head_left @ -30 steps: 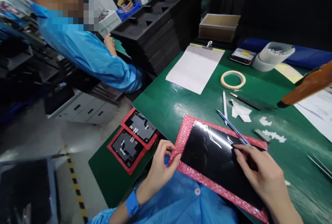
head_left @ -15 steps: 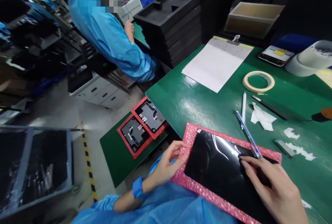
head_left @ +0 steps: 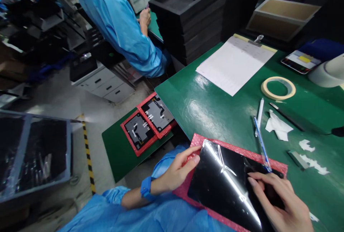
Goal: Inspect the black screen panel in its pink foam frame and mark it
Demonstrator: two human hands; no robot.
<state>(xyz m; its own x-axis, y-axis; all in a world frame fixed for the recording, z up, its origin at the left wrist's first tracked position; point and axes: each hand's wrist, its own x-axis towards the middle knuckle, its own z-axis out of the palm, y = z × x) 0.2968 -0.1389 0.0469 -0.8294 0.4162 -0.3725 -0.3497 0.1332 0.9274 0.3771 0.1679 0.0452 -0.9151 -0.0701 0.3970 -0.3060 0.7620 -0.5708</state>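
A glossy black screen panel (head_left: pixel 220 178) lies on a sheet of pink bubble wrap (head_left: pixel 197 139) at the near edge of the green table. My left hand (head_left: pixel 177 171) is at the panel's upper left corner, thumb and forefinger a little apart, their tips touching its edge. Over the panel's right part, my right hand (head_left: pixel 282 199) has its thumb and forefinger pinched together close to the surface. Whatever lies between those fingertips is too small to make out. A blue pen (head_left: pixel 260 142) lies with one end on the wrap, just beyond my right hand.
Beyond lie a white pen (head_left: pixel 259 115), torn white scraps (head_left: pixel 278 125), a thin dark tool (head_left: pixel 286 116), a tape roll (head_left: pixel 264 90) and a clipboard (head_left: pixel 236 63). Two wrapped panels (head_left: pixel 158 114) sit on a lower green surface. A co-worker in blue (head_left: pixel 120 35) sits beside stacked black trays (head_left: pixel 185 20).
My left hand has come in closer against the panel's corner. The panel and wrap have shifted slightly, and the glare on the panel is now a long bright streak. The view has swung a little.
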